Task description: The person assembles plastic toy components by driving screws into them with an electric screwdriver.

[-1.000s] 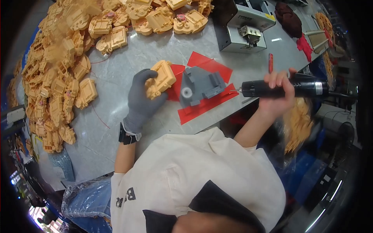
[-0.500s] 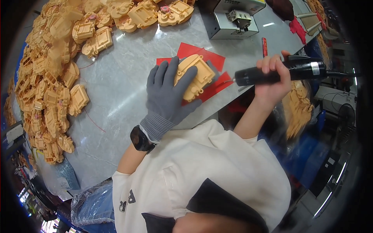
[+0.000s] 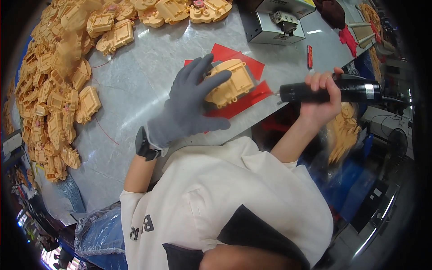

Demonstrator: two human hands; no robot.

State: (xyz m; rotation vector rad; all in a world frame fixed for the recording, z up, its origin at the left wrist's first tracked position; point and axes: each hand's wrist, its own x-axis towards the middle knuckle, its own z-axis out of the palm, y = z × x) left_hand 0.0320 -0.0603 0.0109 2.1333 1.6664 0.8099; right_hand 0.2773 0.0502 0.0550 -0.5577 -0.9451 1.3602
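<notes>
A cream-yellow plastic housing (image 3: 234,83) lies tilted over a dark grey block, most of which is hidden beneath it. Both sit on red sheets (image 3: 252,65) near the table's front edge. My left hand (image 3: 189,92), in a grey knit glove, is at the housing's left end with fingers spread. One finger reaches across its surface, and the thumb points away below, apart from it. My bare right hand (image 3: 321,92) is wrapped round a black electric screwdriver (image 3: 351,91) held level. Its thin bit points left toward the red sheets, a short gap from the housing.
Many similar housings (image 3: 49,103) are heaped along the table's left and far side. A metal box-shaped machine (image 3: 274,27) stands at the back, with a red marker-like stick (image 3: 309,57) nearby. More yellow parts (image 3: 344,135) are piled below at the right.
My left hand has shifted left and turned, its thumb and fingers spreading wider. The housing has turned slightly. My right hand still holds the screwdriver in about the same place.
</notes>
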